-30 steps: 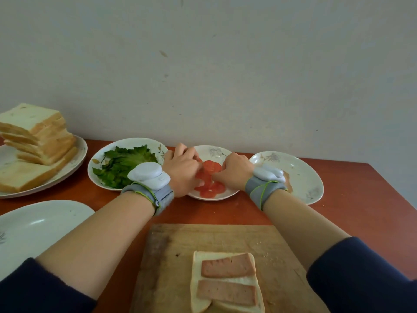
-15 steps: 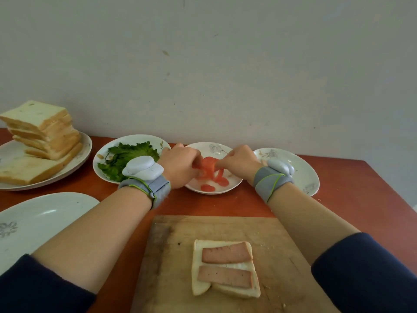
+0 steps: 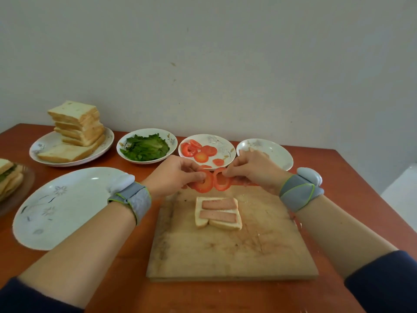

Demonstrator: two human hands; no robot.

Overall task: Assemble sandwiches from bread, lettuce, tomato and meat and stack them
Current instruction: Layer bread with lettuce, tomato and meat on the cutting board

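My left hand (image 3: 173, 175) and right hand (image 3: 252, 169) each pinch a tomato slice (image 3: 204, 182) by its rim, above the bread (image 3: 217, 213) with meat. Slices look wet, floppy, tearable; support the rims.

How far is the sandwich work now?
Done: sandwiches stacked far left; bread on the board carries meat. In hand: left hand and right hand each hold a tomato slice. Left: tomato, lettuce, top bread, stacking.

Both hands (image 3: 174, 175) (image 3: 252, 169) raised, fingertips pinched, nearly touching
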